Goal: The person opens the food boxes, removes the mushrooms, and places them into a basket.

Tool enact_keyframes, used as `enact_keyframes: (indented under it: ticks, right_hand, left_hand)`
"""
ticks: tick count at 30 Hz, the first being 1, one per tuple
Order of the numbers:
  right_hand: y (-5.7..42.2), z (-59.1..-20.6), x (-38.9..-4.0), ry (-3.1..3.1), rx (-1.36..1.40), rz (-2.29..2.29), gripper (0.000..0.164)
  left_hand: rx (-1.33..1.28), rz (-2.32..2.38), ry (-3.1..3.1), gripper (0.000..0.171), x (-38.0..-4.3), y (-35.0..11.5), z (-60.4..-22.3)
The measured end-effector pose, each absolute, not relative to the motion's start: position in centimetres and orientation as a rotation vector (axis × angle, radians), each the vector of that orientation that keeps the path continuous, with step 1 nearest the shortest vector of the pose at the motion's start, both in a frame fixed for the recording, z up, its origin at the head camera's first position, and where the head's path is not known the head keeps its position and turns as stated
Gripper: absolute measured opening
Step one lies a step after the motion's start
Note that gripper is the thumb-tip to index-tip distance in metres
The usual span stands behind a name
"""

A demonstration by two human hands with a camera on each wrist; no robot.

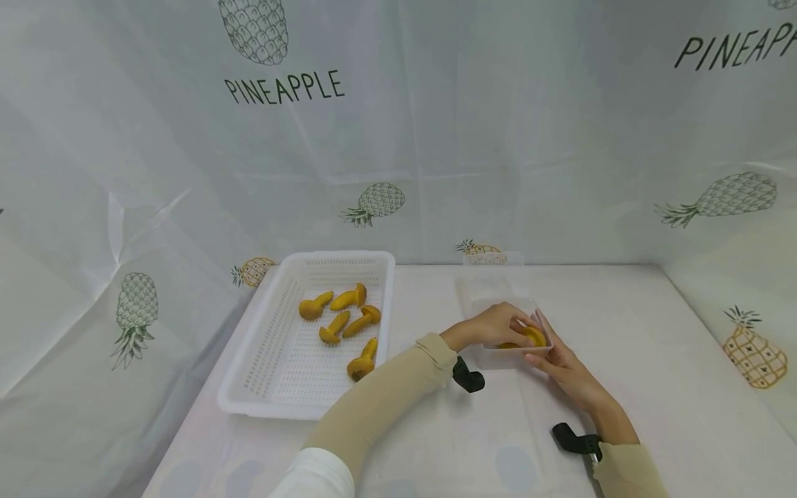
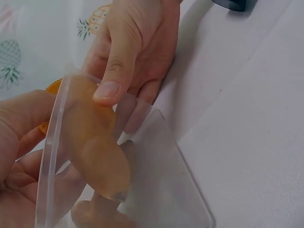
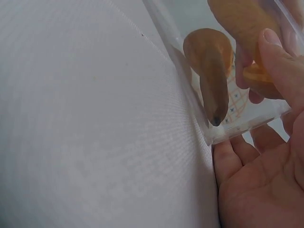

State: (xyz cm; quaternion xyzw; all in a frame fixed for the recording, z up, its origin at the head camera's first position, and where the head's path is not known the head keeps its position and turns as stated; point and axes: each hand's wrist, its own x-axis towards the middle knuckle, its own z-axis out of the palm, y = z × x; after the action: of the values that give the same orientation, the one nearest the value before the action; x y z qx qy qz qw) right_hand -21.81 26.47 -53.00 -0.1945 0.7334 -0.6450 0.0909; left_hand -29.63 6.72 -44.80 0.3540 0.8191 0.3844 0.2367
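A clear plastic box (image 1: 498, 358) stands on the table at centre right, its hinged lid (image 1: 488, 285) laid open behind it. My left hand (image 1: 495, 324) reaches into the box, its fingers curled on a yellow-brown mushroom (image 1: 534, 337). In the left wrist view this mushroom (image 2: 92, 137) shows through the clear wall. Another mushroom (image 3: 211, 71) lies inside, against the wall in the right wrist view. My right hand (image 1: 569, 366) grips the box's right end, its thumb over the near wall and its fingers round the side.
A white perforated plastic basket (image 1: 268, 407) sits at the left of the table, holding several loose mushrooms (image 1: 336, 326). My left forearm passes its near right corner. Behind the table hangs a white curtain (image 1: 436, 173) printed with pineapples. Black wrist mounts (image 1: 468, 377) stick out below both hands.
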Motion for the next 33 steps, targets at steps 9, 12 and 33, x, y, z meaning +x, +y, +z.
enact_keyframes:
  ticks: [9,12,33]
  right_hand:
    - [26.1,-53.0,-21.7,2.269,-0.491,-1.818,0.087]
    - [26.0,-53.0,-21.6,2.292,-0.463,-1.798,0.086]
    - [26.1,-52.7,-21.9,2.311,-0.491,-1.790,0.089]
  left_hand:
    - [0.917,1.151,2.269,0.041,-30.1,6.1,-43.9]
    - [0.924,1.206,2.246,0.039,-30.3,5.7,-43.2]
    - [0.874,1.568,1.986,0.042,-30.4,-2.5,-36.6]
